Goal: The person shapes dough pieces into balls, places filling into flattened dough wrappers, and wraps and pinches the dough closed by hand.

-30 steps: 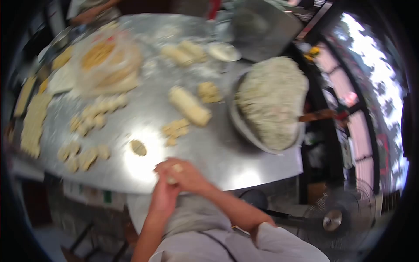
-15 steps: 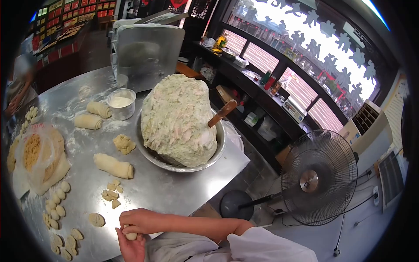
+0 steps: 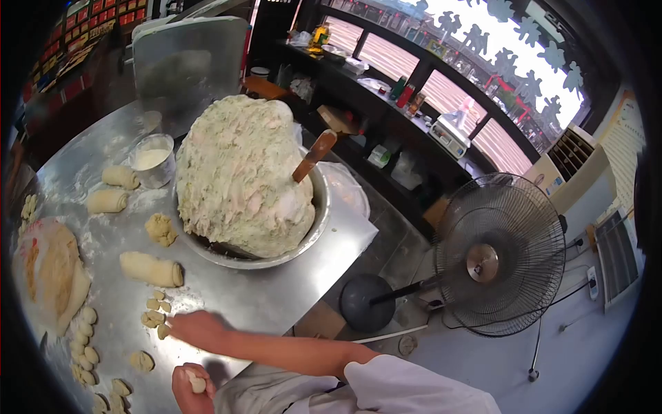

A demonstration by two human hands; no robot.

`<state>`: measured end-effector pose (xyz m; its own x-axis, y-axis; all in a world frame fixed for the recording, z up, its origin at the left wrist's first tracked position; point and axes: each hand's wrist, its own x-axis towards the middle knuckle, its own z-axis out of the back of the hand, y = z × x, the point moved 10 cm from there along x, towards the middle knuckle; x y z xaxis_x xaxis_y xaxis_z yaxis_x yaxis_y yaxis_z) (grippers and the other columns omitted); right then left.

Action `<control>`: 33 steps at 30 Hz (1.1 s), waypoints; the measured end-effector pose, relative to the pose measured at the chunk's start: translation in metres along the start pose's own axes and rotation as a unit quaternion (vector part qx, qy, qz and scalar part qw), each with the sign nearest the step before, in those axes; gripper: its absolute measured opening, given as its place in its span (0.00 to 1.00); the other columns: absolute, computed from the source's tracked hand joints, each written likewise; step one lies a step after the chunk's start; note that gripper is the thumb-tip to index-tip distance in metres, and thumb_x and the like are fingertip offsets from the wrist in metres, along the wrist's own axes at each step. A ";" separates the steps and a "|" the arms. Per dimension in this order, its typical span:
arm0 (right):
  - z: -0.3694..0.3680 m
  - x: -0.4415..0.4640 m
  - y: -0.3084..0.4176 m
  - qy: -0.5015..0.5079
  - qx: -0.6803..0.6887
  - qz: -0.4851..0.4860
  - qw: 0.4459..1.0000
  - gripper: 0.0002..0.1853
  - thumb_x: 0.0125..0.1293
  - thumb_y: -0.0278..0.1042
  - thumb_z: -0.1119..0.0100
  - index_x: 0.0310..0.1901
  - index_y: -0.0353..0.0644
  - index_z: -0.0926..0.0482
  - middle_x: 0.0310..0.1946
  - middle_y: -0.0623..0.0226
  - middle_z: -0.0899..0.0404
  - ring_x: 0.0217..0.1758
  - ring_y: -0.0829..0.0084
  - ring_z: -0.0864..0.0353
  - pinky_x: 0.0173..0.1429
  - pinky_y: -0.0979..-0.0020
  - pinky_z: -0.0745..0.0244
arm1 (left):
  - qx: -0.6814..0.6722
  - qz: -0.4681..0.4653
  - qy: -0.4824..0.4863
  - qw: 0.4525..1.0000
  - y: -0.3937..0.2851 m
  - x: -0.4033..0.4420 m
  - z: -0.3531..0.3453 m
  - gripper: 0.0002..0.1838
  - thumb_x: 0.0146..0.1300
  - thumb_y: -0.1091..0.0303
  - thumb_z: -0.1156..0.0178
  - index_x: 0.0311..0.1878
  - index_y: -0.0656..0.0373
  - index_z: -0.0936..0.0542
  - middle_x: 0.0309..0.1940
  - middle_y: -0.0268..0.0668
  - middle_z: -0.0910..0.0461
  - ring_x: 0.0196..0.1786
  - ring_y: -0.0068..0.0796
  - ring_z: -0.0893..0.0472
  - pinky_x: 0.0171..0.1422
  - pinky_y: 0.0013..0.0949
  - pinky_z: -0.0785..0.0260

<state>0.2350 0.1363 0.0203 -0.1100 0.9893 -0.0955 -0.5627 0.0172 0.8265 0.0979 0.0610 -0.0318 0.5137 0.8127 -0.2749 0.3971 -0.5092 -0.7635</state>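
My left hand (image 3: 193,388) is closed around a small pale dough ball (image 3: 198,383), low in the view near the table edge. My right hand (image 3: 200,331) reaches across the steel table, its fingers drawn together on a small yellowish piece of dough (image 3: 163,331). Several similar pieces (image 3: 152,318) lie just beyond. Left of my hands rests a flattened round of dough (image 3: 142,361). A thick dough roll (image 3: 152,269) lies farther up, with a yellow dough lump (image 3: 161,229) beyond it. Smooth dough balls (image 3: 85,339) sit in a cluster at the left.
A large metal bowl (image 3: 265,263) holds a heaped pale-green mixture (image 3: 245,176) with a wooden handle (image 3: 314,156) stuck in it. Two more rolls (image 3: 107,201), a tub of white powder (image 3: 152,160) and a plastic bag (image 3: 52,276) are on the table. A standing fan (image 3: 500,255) is at right.
My right hand has left the dough ball and moved up and left to the small pieces. My left hand keeps the ball. The view has shifted right and down.
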 end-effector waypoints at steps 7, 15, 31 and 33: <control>0.001 0.032 -0.051 -0.202 -0.020 0.120 0.972 0.17 0.74 0.30 0.40 0.62 0.38 0.19 0.56 0.50 0.15 0.59 0.53 0.15 0.65 0.61 0.22 | -0.303 -0.064 -0.063 0.949 -0.009 -0.002 -0.005 0.24 0.83 0.55 0.52 0.70 0.63 0.28 0.62 0.46 0.23 0.65 0.44 0.22 0.74 0.46 0.30; -0.004 -0.001 -0.041 -0.066 0.158 0.020 0.985 0.15 0.68 0.27 0.32 0.56 0.37 0.17 0.43 0.63 0.13 0.43 0.72 0.16 0.50 0.70 0.21 | -0.266 -0.121 -0.179 0.939 -0.016 -0.019 0.016 0.26 0.79 0.70 0.48 0.76 0.66 0.36 0.71 0.51 0.29 0.72 0.47 0.27 0.80 0.50 0.35; -0.066 -0.042 0.056 0.003 0.061 0.294 0.954 0.15 0.75 0.34 0.49 0.54 0.38 0.18 0.61 0.55 0.17 0.68 0.57 0.20 0.77 0.52 0.37 | -0.164 -0.064 -0.205 0.963 -0.001 -0.034 -0.004 0.24 0.86 0.52 0.58 0.71 0.60 0.30 0.64 0.35 0.25 0.63 0.25 0.25 0.67 0.34 0.31; -0.077 -0.035 0.053 0.059 0.266 0.116 0.955 0.19 0.78 0.39 0.51 0.58 0.35 0.18 0.60 0.56 0.16 0.65 0.59 0.18 0.77 0.56 0.37 | -0.105 -0.092 -0.242 0.960 -0.003 -0.039 0.007 0.23 0.86 0.52 0.58 0.68 0.59 0.28 0.58 0.33 0.23 0.58 0.22 0.23 0.63 0.32 0.30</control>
<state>0.1455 0.0914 0.0248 -0.2904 0.9528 0.0891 -0.0200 -0.0991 0.9949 0.0713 0.0333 -0.0227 0.0265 0.9048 -0.4250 0.6186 -0.3488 -0.7040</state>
